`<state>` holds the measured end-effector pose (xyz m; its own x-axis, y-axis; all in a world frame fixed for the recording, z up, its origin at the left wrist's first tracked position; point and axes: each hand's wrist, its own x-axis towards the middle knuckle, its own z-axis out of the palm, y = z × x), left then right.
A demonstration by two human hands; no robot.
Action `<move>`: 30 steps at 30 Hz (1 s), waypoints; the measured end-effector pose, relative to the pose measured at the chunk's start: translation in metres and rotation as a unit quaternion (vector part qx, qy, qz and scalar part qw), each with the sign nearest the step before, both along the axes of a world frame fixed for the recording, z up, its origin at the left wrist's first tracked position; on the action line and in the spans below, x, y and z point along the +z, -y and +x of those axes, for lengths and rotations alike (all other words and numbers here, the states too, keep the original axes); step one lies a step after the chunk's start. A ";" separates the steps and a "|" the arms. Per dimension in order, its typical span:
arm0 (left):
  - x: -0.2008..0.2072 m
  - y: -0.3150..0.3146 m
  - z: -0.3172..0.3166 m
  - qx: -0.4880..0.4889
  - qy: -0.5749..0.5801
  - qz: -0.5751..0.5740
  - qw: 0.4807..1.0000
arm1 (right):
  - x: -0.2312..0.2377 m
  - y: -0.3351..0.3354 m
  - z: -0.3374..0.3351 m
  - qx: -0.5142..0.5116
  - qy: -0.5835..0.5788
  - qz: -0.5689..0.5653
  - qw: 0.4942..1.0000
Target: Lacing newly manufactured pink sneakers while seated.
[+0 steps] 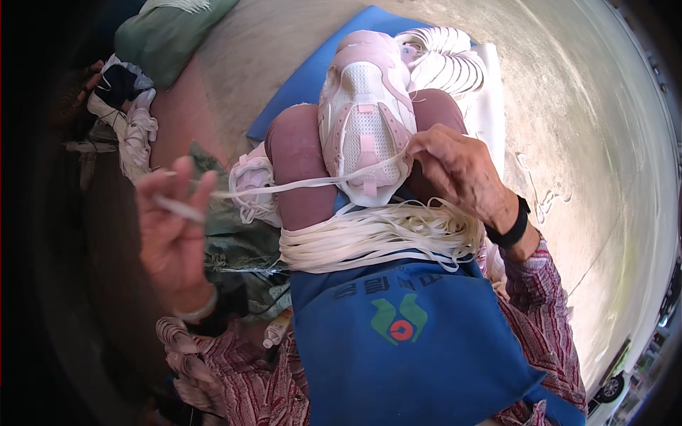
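Note:
A pink and white sneaker upper [366, 92] rests between my knees, its tongue end toward me and no lace visible in most of its eyelets. My right hand [458, 167] pinches a white shoelace [298, 184] against the right eyelet edge. From there the lace runs across the upper to the left. Smeared by motion, my left hand [174, 234] is raised with the lace's other stretch between its fingers. Over my lap lies a thick bundle of white shoelaces [376, 234], on top of a blue apron [412, 341].
Beyond my knees, a row of white shoe pieces [447, 64] lies by a blue mat [305, 89]. Another pink and white upper [253, 184] sits beside my left knee. Farther left are more shoes [128, 121] and a green sack [167, 42]. Loose laces [543, 199] lie on the floor at right.

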<state>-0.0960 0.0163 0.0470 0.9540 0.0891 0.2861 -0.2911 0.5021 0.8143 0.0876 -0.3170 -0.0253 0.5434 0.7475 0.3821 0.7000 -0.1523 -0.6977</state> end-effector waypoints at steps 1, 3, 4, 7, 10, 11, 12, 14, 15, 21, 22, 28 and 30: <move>-0.014 0.020 0.013 0.016 -0.013 -0.023 1.000 | 0.007 -0.002 -0.006 0.030 -0.001 0.018 0.999; -0.020 0.042 0.026 0.035 -0.027 -0.045 0.998 | 0.009 0.000 -0.012 0.022 -0.030 0.001 0.999; -0.022 0.046 0.030 0.065 -0.047 0.064 0.995 | 0.008 0.001 -0.013 0.014 -0.059 -0.016 0.998; -0.029 0.056 0.046 0.111 -0.112 0.213 0.964 | -0.021 0.017 -0.001 -0.081 0.044 -0.089 0.992; -0.043 0.052 0.040 0.159 -0.197 0.229 0.940 | -0.035 0.023 0.006 -0.121 0.040 -0.115 0.985; -0.048 0.048 0.037 0.177 -0.200 0.274 0.924 | -0.037 0.024 0.009 -0.119 0.037 -0.123 0.985; -0.048 0.046 0.035 0.194 -0.202 0.318 0.906 | -0.037 0.023 0.010 -0.118 0.033 -0.130 0.984; -0.042 0.039 0.028 0.233 -0.213 0.403 0.859 | -0.022 0.016 0.003 -0.117 -0.023 -0.123 0.985; -0.042 0.033 0.026 0.317 -0.141 0.522 0.779 | -0.008 0.011 -0.002 -0.073 -0.005 -0.034 0.997; -0.025 0.065 0.026 0.211 -0.160 0.311 0.913 | 0.026 0.001 -0.017 0.093 -0.054 0.027 0.994; -0.030 0.073 0.030 0.208 -0.156 0.307 0.916 | 0.018 0.006 -0.015 0.097 -0.119 -0.055 0.987; -0.045 0.057 0.031 0.174 -0.302 0.294 0.890 | -0.006 0.065 -0.010 -0.118 -0.248 -0.192 0.942; -0.052 0.036 0.023 0.218 -0.270 0.303 0.888 | -0.020 0.070 -0.010 -0.241 -0.037 -0.116 0.963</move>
<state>-0.0727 -0.0201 -0.0052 0.8797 0.4687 -0.0805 0.1639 -0.1398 0.9765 0.0779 -0.3870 -0.0452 0.8681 0.4618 0.1823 0.4583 -0.6044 -0.6517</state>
